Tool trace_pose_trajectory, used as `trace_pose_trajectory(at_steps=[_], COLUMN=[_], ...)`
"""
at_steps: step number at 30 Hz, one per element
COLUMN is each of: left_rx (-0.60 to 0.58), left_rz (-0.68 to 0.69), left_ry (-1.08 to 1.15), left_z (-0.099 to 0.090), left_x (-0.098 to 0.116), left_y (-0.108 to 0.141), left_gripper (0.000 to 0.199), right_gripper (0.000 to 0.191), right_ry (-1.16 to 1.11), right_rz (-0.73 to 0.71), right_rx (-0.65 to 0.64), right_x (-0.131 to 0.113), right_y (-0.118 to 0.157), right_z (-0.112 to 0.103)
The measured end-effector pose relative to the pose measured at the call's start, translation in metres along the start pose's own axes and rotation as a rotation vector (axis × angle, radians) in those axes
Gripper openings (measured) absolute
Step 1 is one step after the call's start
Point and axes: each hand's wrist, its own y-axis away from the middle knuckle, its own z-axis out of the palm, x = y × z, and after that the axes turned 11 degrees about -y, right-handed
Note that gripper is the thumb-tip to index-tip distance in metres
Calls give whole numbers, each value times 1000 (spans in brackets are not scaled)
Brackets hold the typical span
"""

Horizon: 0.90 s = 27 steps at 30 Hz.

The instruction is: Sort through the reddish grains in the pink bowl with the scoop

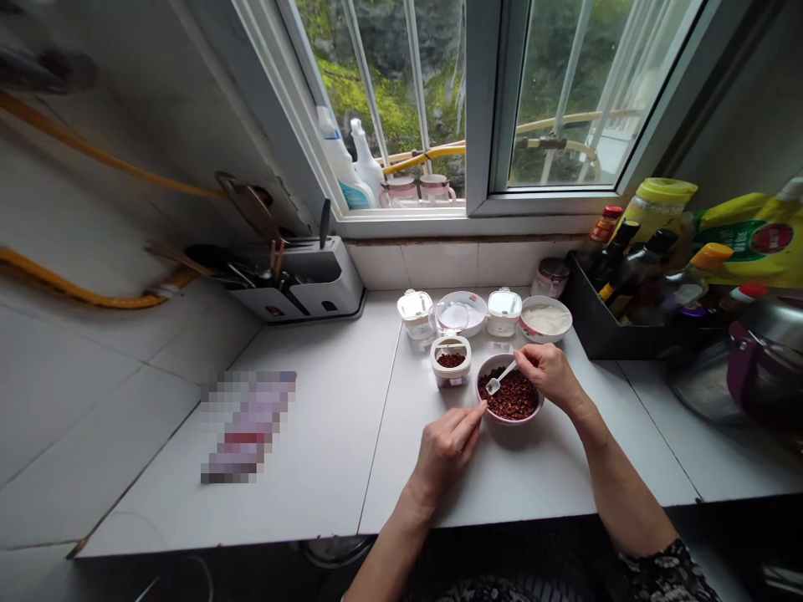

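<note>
My right hand (552,374) pinches the handle of a small white plastic spoon (495,385). The spoon's head rests on dark red peppercorns (515,400), which fill much of a round bowl (511,422). At the bowl's left edge is my left hand (448,441), its fingers closed and their tips on the rim. Just left of the bowl stands a small spice jar (450,376) with a white collar, holding more peppercorns. Its clear lid (452,316) is tipped up behind it.
Two white-lidded jars (415,309), (503,308) flank a plate (475,311) behind. A bowl of white contents (545,319) sits to their right. The dark bottle box (627,339) and a metal pot (708,376) stand right; a utensil holder (319,280) is back left. A blurred purple packet (254,431) lies left.
</note>
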Motion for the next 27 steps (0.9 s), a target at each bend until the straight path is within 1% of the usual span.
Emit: trace_pose_trajectory(at_steps=[2, 5, 11, 16, 21, 24, 27], left_rx=[1, 3, 3, 10, 20, 18, 11], left_rz=[4, 4, 4, 12, 23, 21, 16], left_ry=[-2, -2, -2, -19, -27, -36, -41], left_z=[0, 0, -1, 0, 2, 3, 3], left_x=[0, 0, 0, 0, 0, 0, 0], left_y=[0, -1, -1, -1, -1, -1, -1], left_gripper=[36, 35, 36, 35, 33, 32, 32], right_gripper=[45, 45, 46, 48, 51, 53, 50], right_ry=[4, -47, -208, -277, -331, -349, -306], right_rz=[-16, 25, 141, 191, 223, 197, 88], right_rx=[-20, -18, 24, 48, 118, 194, 303], right_x=[0, 1, 5, 9, 10, 5, -7], right_y=[0, 1, 0, -2, -3, -6, -9], right_z=[3, 3, -2, -1, 0, 3, 11])
